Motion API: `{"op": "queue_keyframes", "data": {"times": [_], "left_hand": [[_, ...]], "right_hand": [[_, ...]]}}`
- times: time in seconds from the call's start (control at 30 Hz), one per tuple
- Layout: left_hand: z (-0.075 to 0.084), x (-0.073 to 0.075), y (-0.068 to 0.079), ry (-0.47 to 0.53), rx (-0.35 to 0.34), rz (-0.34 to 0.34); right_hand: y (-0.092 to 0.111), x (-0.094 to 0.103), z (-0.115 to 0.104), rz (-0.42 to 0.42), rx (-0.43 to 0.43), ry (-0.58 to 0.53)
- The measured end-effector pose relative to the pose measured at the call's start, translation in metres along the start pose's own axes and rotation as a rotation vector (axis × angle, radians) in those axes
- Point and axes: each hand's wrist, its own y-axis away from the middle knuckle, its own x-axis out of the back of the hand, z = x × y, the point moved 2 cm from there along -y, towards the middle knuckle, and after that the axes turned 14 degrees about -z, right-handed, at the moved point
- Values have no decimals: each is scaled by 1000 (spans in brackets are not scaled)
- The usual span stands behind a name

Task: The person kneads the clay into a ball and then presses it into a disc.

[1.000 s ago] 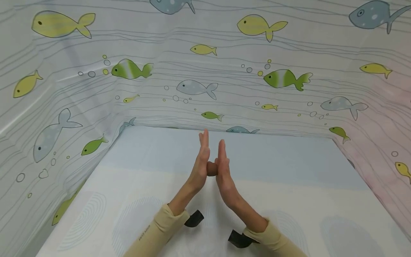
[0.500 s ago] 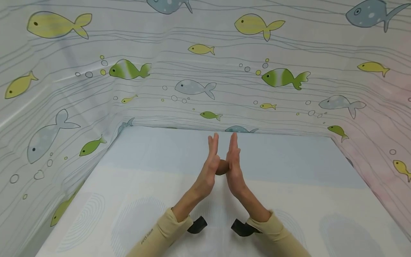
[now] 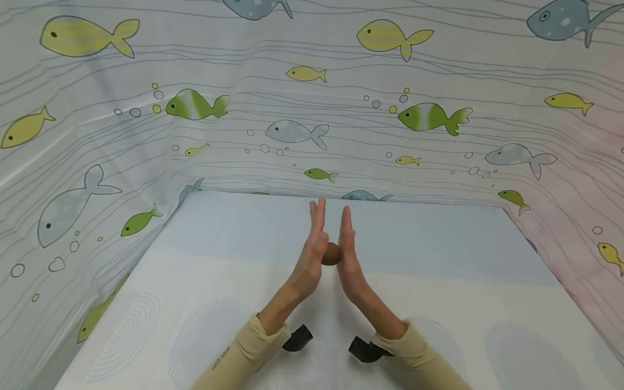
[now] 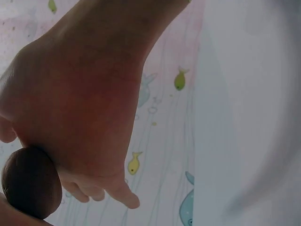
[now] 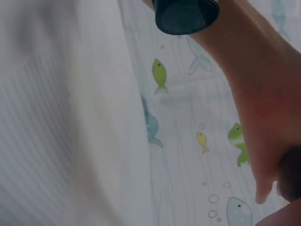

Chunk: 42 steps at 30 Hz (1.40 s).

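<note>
Fingers [image 3: 320,216] of the left hand [image 3: 309,260] and right hand [image 3: 350,265] are held straight and uncurled, pointed forward. Between the two hands, a brown ball [image 3: 331,254] is pressed, touched on both sides and held above the pale table [image 3: 439,298]. Beige sleeves [image 3: 234,355] are worn, with black curved pieces [image 3: 298,338] seen beside their ends, and the table is bordered by fish-printed sheeting [image 3: 346,103].

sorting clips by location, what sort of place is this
Probably an indoor work booth, though what lies beyond is hidden. A fish-printed sheet lines the left, far and right sides around a pale patterned surface, above which the left hand and right hand hold a brown rounded object between them.
</note>
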Motion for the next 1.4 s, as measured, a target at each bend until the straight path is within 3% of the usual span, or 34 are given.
{"op": "queue_keyframes", "data": {"times": [0.27, 0.6, 0.9, 1.4], "left_hand": [[-2, 10, -1, -15, -22, 40], [-7, 11, -1, 16, 5, 20], [-13, -3, -1, 29, 38, -35], [-11, -21, -1, 55, 6, -116]], "right_hand": [[4, -12, 4, -50, 24, 10], [5, -13, -3, -48, 105, -35], [4, -2, -11, 14, 136, -108], [-1, 16, -15, 89, 133, -129]]}}
